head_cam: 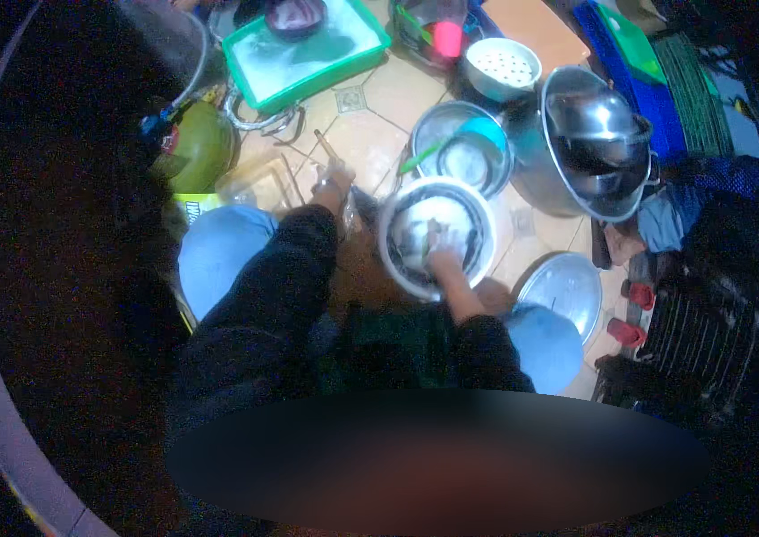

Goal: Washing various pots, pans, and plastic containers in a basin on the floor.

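My right hand (446,254) reaches into a round white-rimmed basin (389,221) that holds pale, whitish contents. It is blurred, so I cannot tell whether it grips anything. To the left of the basin, my left hand (333,184) is closed around a thin brown stick or handle (323,142), whose end points away from me. Beside that hand lies a clear plastic container (265,181). Just behind the basin stands a metal bowl (423,127), and a green-handled utensil with a turquoise head (483,131) rests in it.
A green tray (312,90) with whitish contents carries a dark bowl (295,17). A large metal pot (533,168) and a perforated white bowl (503,67) stand at the back right. A round metal lid (564,292) lies by my right knee. An olive-green gas cylinder (201,151) stands left.
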### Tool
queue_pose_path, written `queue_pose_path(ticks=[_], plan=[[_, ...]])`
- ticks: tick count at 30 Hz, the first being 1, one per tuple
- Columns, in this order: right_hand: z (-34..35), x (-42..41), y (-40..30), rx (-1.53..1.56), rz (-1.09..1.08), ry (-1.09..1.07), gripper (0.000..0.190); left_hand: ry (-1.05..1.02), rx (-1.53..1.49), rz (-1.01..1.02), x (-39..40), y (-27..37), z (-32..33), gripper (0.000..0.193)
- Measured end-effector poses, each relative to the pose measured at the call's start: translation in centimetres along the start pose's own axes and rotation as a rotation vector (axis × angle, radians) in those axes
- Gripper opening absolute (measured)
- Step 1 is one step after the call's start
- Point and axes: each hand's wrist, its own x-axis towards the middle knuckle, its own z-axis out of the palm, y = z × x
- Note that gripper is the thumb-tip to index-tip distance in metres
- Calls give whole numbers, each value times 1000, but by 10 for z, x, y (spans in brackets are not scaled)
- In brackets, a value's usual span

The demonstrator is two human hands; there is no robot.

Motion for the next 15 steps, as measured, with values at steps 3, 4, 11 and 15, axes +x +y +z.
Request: queue_pose_path(ticks=[3,4,11,15], plan=[[-2,1,-7,-39,27,-87,47,208,-119,-231,17,3,34,23],[-3,1,-9,-68,97,-196,45,254,9,-200,20,2,43,23],[-31,14,-5,-132,92,-473,55,196,26,-16,9,-20,30,19],[-83,17,8,-55,141,-402,73,308,-33,-124,-23,-25,-34,21]])
